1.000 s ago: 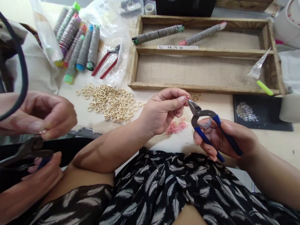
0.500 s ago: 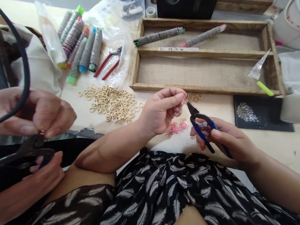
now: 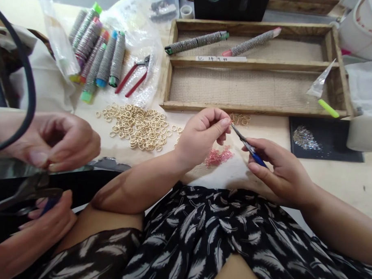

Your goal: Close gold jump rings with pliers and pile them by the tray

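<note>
Thumb and fingertips of my left hand (image 3: 201,134) are pinched together on something small and reddish, mostly hidden by the fingers. My right hand (image 3: 282,171) is closed round blue-handled pliers (image 3: 249,149), turned edge-on. Their jaw tips reach the fingertips of my left hand. Below that hand lies a heap of pink beads (image 3: 218,156) on the table. Several gold rings (image 3: 241,119) lie just behind my fingertips, and a larger pile of gold rings (image 3: 140,127) spreads to the left.
Behind my hands stands a wooden tray (image 3: 254,109) holding two wire-wrapped rods. A black mat (image 3: 341,141) with tiny silvery pieces lies right. Back left are wire-wrapped rods (image 3: 106,67) and red-handled pliers (image 3: 131,78). A co-worker's hands (image 3: 64,143) work with pliers at left.
The pliers in my right hand have rolled from face-on to edge-on, and their tips now meet my left fingertips. The co-worker's hands have shifted slightly.
</note>
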Demonstrator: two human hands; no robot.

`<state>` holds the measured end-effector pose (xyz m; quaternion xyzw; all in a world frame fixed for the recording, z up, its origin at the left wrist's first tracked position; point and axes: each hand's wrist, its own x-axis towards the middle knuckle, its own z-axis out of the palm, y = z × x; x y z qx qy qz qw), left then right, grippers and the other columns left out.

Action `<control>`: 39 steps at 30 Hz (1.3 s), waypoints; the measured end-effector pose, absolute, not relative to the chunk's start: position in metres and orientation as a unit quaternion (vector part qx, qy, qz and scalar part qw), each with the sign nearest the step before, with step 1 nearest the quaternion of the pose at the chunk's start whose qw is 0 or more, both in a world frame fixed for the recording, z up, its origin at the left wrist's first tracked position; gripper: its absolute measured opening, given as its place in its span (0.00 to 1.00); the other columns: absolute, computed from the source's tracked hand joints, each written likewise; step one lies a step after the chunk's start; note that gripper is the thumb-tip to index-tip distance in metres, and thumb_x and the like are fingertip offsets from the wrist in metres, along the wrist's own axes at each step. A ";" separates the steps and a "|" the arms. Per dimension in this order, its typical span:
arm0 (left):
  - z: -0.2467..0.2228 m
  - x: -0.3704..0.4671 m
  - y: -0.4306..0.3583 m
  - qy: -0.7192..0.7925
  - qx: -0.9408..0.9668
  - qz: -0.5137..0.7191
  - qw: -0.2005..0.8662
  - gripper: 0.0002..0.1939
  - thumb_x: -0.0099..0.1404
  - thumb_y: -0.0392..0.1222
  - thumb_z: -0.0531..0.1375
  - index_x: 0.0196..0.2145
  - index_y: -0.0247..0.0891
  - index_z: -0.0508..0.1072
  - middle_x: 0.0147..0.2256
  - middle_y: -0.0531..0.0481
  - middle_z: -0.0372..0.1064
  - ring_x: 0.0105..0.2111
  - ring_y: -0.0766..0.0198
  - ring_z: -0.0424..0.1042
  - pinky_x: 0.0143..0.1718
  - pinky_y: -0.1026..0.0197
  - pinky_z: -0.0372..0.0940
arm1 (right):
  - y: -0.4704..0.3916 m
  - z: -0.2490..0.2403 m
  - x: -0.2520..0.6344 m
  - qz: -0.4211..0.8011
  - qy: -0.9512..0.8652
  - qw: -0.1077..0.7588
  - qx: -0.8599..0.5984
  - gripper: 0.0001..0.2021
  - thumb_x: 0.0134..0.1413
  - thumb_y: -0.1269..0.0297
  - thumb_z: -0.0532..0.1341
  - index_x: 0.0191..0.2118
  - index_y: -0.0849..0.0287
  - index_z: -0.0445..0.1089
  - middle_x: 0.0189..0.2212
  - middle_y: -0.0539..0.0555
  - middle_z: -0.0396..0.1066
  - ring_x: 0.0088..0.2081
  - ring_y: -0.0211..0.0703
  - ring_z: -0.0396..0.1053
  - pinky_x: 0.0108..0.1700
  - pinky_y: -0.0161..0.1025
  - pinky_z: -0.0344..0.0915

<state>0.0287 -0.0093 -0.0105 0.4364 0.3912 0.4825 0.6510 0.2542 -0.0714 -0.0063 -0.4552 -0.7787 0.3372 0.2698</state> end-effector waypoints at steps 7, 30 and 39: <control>-0.013 0.024 -0.011 0.387 0.485 0.487 0.614 0.09 0.71 0.31 0.61 0.31 0.38 0.70 0.23 0.58 0.67 0.20 0.76 0.66 0.22 0.73 0.64 | -0.072 -0.004 0.255 0.351 -0.776 0.264 -0.453 0.21 0.72 0.53 0.63 0.63 0.57 0.71 0.54 0.65 0.81 0.48 0.57 0.81 0.55 0.57 0.78; -0.014 0.031 -0.016 0.393 0.456 0.508 0.616 0.09 0.73 0.35 0.62 0.32 0.39 0.70 0.25 0.56 0.68 0.22 0.74 0.65 0.24 0.70 0.62 | -0.073 -0.004 0.254 0.389 -0.737 0.264 -0.486 0.20 0.71 0.49 0.64 0.61 0.54 0.73 0.53 0.63 0.82 0.51 0.59 0.81 0.59 0.60 0.75; -0.013 0.030 -0.014 0.389 0.443 0.503 0.633 0.10 0.73 0.34 0.61 0.31 0.38 0.71 0.26 0.56 0.69 0.22 0.75 0.66 0.24 0.71 0.63 | -0.073 -0.004 0.255 0.410 -0.708 0.280 -0.502 0.22 0.69 0.47 0.66 0.61 0.51 0.73 0.53 0.62 0.81 0.51 0.60 0.79 0.58 0.61 0.75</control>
